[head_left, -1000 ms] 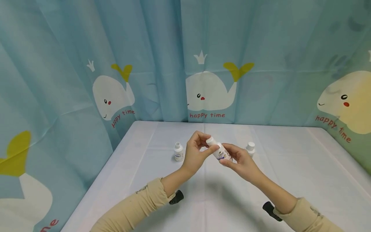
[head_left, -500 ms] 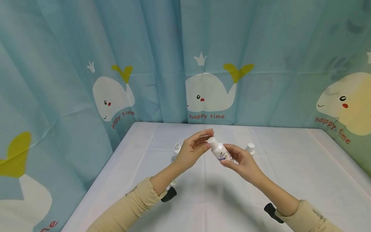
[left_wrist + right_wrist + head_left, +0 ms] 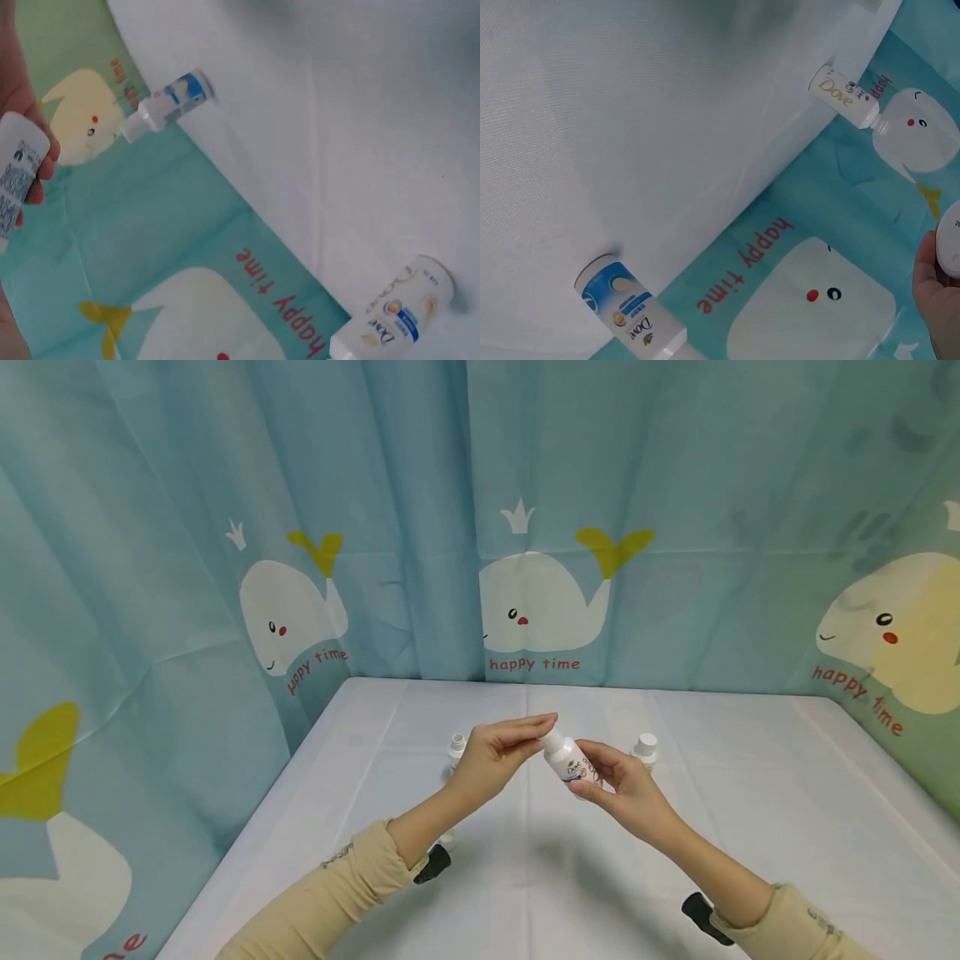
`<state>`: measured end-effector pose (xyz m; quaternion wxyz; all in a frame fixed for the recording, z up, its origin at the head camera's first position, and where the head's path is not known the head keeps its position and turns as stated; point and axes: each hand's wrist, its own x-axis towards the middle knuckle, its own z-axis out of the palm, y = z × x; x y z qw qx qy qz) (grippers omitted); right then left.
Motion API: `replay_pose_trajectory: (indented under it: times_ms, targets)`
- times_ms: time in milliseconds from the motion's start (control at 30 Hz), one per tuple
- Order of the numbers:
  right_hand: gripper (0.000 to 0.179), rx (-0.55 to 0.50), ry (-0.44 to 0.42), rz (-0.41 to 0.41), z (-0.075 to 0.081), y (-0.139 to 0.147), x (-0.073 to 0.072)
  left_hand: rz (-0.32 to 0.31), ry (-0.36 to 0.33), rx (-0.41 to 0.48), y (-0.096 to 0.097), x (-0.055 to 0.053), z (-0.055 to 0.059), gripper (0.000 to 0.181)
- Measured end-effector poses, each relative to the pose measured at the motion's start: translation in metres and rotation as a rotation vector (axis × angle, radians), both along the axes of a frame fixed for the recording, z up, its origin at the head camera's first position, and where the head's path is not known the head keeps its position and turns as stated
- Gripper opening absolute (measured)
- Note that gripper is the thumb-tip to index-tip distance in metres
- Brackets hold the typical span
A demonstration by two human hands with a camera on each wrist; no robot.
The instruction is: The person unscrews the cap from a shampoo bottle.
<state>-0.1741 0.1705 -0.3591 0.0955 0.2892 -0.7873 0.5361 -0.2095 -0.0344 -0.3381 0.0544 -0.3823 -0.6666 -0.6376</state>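
My right hand [image 3: 626,781] grips a small white Dove bottle [image 3: 567,763] around its lower body, tilted with its white cap up and to the left. In the left wrist view that bottle [image 3: 21,169] shows its printed back. My left hand [image 3: 498,756] lies at the cap, fingers straight over its top and thumb near its side; whether the thumb presses the cap is hard to see. Behind my left hand stands a second Dove bottle [image 3: 456,745] with an uncovered neck. A third, capped bottle [image 3: 647,745] stands behind my right hand, partly hidden.
A white-covered table [image 3: 750,793] lies beneath both hands. Blue curtains [image 3: 420,527] with whale prints hang along its back and left side. Black devices sit at the left wrist [image 3: 432,863] and right wrist [image 3: 705,917].
My left hand's fingers have gone from pinching around the cap and neck to lying straight over the cap's top. My right hand keeps its hold, the bottle nearly in place.
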Motion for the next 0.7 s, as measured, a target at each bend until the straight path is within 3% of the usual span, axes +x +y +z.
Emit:
replay_pose_trajectory:
  times_ms: [367, 600, 700]
  targets:
    - [0.041, 0.03, 0.01, -0.027, -0.0002, 0.0022, 0.0051, 0.11, 0.012, 0.011, 0.0038, 0.0056, -0.0023, 0.025]
    - [0.04, 0.061, 0.004, -0.025, -0.0023, 0.0027, 0.0075, 0.238, 0.125, -0.032, 0.0049, 0.0099, -0.0013, 0.015]
    - [0.04, 0.067, -0.003, -0.035, -0.0017, 0.0024, 0.008, 0.279, 0.139, -0.023, 0.0061, 0.0097, -0.002, 0.011]
